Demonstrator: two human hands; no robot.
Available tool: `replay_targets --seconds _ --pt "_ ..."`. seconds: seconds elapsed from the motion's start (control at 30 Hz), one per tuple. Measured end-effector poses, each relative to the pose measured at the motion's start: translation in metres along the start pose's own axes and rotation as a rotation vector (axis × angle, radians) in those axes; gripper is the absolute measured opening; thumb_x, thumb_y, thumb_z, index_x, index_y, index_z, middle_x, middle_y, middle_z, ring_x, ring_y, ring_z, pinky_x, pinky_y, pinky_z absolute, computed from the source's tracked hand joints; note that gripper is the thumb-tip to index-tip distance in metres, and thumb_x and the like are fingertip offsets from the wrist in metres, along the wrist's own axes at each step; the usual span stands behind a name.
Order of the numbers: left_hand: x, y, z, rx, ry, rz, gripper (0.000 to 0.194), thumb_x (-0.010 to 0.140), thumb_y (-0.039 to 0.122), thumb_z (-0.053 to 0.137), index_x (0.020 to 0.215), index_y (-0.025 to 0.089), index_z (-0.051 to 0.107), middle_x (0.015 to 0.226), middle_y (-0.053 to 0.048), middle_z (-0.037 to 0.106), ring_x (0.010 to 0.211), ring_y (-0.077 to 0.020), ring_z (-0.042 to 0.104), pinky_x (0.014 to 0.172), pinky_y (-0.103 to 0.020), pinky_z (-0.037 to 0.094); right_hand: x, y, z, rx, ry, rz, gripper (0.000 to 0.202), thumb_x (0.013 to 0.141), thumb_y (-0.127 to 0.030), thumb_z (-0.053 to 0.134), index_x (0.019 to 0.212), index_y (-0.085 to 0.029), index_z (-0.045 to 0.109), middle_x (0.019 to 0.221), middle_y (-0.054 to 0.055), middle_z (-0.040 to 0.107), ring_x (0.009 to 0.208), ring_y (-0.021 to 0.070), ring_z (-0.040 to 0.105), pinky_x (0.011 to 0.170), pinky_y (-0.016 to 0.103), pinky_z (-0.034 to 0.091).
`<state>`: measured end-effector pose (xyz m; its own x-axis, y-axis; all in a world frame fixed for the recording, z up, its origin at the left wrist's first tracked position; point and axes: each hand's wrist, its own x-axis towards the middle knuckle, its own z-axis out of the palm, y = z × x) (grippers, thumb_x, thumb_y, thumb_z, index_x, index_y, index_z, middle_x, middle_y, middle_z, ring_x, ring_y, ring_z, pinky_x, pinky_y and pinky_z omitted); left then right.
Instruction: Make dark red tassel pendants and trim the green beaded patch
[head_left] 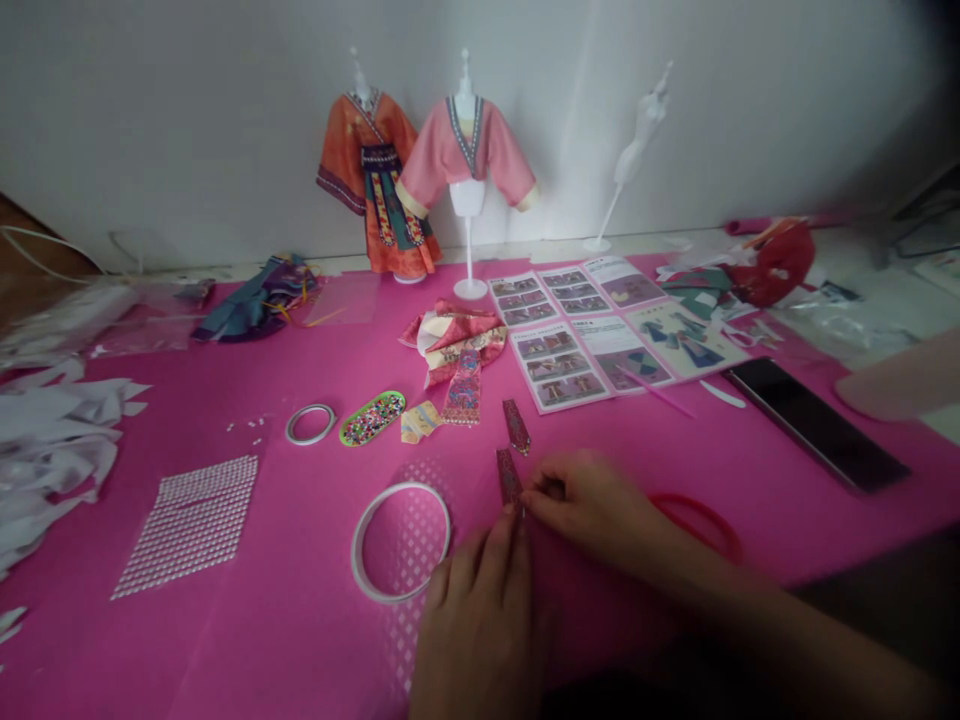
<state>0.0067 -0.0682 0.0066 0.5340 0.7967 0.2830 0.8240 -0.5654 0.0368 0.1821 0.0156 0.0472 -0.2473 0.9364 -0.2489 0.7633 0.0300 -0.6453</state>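
A dark red patterned fabric strip (507, 475) lies on the pink table cover. My left hand (480, 610) rests flat, fingers stretched, with its fingertips pressing at the strip's near end. My right hand (581, 505) is closed in a pinch at the same end; a tiny pale speck shows by its fingertips, too small to name. A second, similar strip (517, 426) with a pointed end lies just beyond. To the left of my left hand is a large white tape roll (360, 540). A green-rimmed oval tray of mixed beads (343, 433) sits farther off, beside folded patterned fabric (469, 340).
Two dressed doll stands (470, 245) and a bare mannequin (643, 140) stand at the back. An instruction sheet (559, 370), a phone (817, 425) and a red ring (697, 520) lie right. A sheet of rhinestones (195, 520), a smaller tape roll (291, 428) and white scraps (52, 440) lie left.
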Motion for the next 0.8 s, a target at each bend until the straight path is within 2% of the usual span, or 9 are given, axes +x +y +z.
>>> replay_targets --seconds 0.13,0.4,0.8 --pt "0.0002 0.0007 -0.0003 0.0 0.001 -0.007 0.044 0.097 0.029 0.051 0.136 0.011 0.057 0.138 -0.011 0.063 0.108 -0.0304 0.06 0.085 -0.042 0.055 -0.0005 0.0008 0.0007 -0.01 0.01 0.0 0.017 0.081 -0.019 0.058 0.065 -0.018 0.061 0.058 -0.002 0.059 0.054 0.0127 0.047 0.052 0.027 0.024" --pt "-0.0004 -0.0005 -0.0019 0.005 0.021 0.003 0.042 0.101 0.029 0.043 0.136 0.01 0.057 0.136 -0.01 0.064 0.109 -0.0308 0.06 0.087 -0.041 0.054 -0.001 0.0006 0.0014 -0.009 0.024 0.008 0.016 0.08 -0.019 0.059 0.064 -0.018 0.06 0.057 -0.003 0.057 0.053 0.0117 0.045 0.051 0.026 0.024" --pt "0.0003 -0.0004 0.0 -0.013 -0.005 -0.009 0.043 0.099 0.03 0.049 0.137 0.011 0.056 0.138 -0.01 0.063 0.109 -0.0306 0.059 0.087 -0.041 0.054 0.0004 0.0004 -0.0018 0.024 -0.001 -0.007 0.019 0.079 -0.018 0.057 0.06 -0.018 0.055 0.054 -0.004 0.052 0.053 0.0115 0.045 0.051 0.027 0.024"
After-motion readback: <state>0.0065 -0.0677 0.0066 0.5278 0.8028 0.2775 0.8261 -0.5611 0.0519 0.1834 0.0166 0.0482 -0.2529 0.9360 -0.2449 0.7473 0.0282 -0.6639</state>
